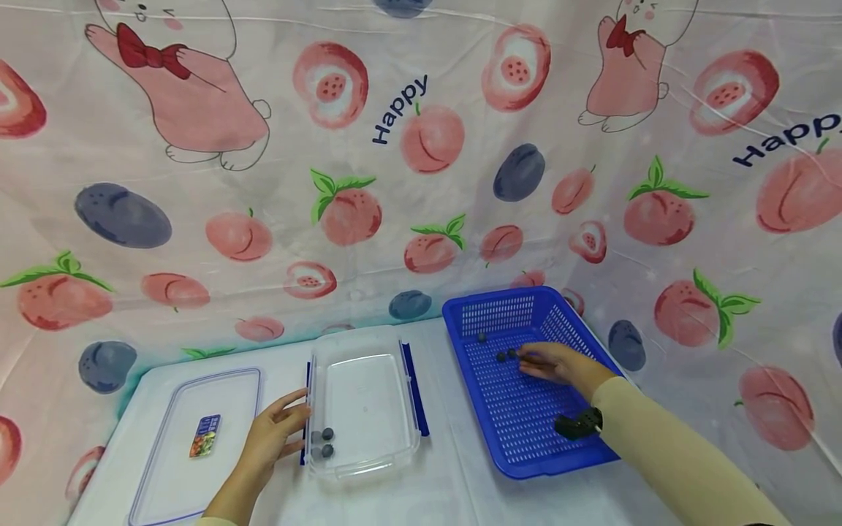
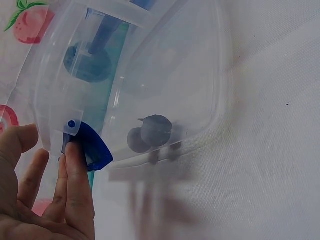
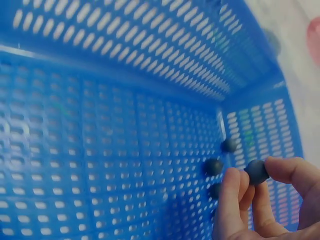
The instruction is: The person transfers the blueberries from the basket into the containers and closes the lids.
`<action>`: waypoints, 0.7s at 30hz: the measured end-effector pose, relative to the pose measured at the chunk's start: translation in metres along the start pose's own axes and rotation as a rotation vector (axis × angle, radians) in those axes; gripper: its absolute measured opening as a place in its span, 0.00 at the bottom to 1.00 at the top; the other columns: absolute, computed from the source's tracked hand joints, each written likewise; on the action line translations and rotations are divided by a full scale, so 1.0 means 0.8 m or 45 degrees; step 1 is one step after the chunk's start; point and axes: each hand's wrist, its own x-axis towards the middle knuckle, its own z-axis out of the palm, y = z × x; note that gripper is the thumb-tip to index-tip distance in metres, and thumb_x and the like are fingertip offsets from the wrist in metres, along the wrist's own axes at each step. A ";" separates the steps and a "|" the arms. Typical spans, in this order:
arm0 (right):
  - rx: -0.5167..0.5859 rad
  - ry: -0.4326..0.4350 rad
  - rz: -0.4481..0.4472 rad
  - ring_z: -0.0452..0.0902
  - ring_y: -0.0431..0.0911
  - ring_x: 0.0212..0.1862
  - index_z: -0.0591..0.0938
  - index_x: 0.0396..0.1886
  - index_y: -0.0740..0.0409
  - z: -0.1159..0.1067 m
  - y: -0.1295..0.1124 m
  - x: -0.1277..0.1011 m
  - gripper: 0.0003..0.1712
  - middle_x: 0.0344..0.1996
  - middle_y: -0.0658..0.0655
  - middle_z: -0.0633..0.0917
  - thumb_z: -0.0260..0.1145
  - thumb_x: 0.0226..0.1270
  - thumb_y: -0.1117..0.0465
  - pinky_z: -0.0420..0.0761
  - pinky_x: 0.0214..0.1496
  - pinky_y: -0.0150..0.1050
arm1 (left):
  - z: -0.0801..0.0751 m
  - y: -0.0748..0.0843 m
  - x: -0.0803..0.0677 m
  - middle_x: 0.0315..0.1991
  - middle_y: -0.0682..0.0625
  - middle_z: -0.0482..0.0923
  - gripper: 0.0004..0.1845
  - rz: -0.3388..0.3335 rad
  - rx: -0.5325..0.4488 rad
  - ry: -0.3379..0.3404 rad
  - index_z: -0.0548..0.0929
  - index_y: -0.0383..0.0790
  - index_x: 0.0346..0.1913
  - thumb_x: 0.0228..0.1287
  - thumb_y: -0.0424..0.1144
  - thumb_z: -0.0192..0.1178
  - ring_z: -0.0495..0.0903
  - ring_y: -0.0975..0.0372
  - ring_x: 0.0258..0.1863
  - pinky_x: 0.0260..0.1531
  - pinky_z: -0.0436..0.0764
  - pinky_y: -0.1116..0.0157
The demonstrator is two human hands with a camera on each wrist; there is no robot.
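The right hand [image 1: 551, 362] reaches over the far part of the blue basket [image 1: 526, 420], its grip clamped on a berry [image 3: 257, 172], held between thumb and fingertips. Near those fingers, more dark berries [image 3: 213, 167] lie loose on the slotted floor by the end wall.

The left hand [image 1: 275, 427] is at the left side of the clear box [image 1: 365, 394]. Its grip is apart, thumb away from the fingers, and fingertips touch the blue latch [image 2: 92, 145] on that side. A second latch [image 1: 416, 391] runs along the box's right side. Two berries [image 1: 327, 434] sit inside the box, close together by the left wall toward the near corner.

Left of the box, the lid [image 1: 171, 467] lies flat on the bench [image 1: 441, 475], a small colourful label [image 1: 205, 436] at its middle. The basket stands right of the box, apart from it. Behind everything hangs a cloth [image 1: 381, 277] printed with fruit and rabbits.
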 end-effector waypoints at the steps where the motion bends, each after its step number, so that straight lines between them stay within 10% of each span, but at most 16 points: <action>1: -0.004 -0.018 -0.009 0.82 0.46 0.38 0.74 0.54 0.66 0.001 0.000 -0.003 0.17 0.32 0.56 0.82 0.63 0.66 0.69 0.82 0.53 0.38 | 0.001 0.000 0.000 0.64 0.36 0.73 0.28 -0.001 -0.001 0.002 0.69 0.42 0.71 0.71 0.45 0.59 0.79 0.55 0.55 0.43 0.85 0.58; 6: -0.045 -0.189 -0.102 0.82 0.45 0.36 0.80 0.35 0.59 0.005 0.005 -0.020 0.04 0.32 0.55 0.83 0.60 0.68 0.69 0.84 0.48 0.36 | 0.003 -0.002 -0.003 0.63 0.36 0.73 0.28 -0.002 -0.010 0.012 0.69 0.42 0.71 0.70 0.44 0.59 0.79 0.55 0.55 0.43 0.85 0.58; 14: 0.001 -0.325 -0.169 0.81 0.45 0.40 0.75 0.49 0.65 0.014 0.013 -0.051 0.10 0.38 0.56 0.81 0.60 0.70 0.68 0.83 0.51 0.37 | 0.006 -0.004 -0.004 0.63 0.37 0.74 0.29 0.004 -0.011 0.025 0.70 0.43 0.71 0.70 0.46 0.60 0.79 0.54 0.55 0.43 0.85 0.59; 21: 0.133 -0.458 -0.172 0.80 0.46 0.44 0.83 0.36 0.58 0.020 0.013 -0.071 0.09 0.40 0.56 0.80 0.57 0.73 0.69 0.82 0.53 0.36 | 0.007 -0.008 -0.006 0.63 0.38 0.74 0.31 0.002 -0.017 0.031 0.70 0.43 0.71 0.68 0.48 0.61 0.78 0.53 0.56 0.43 0.85 0.59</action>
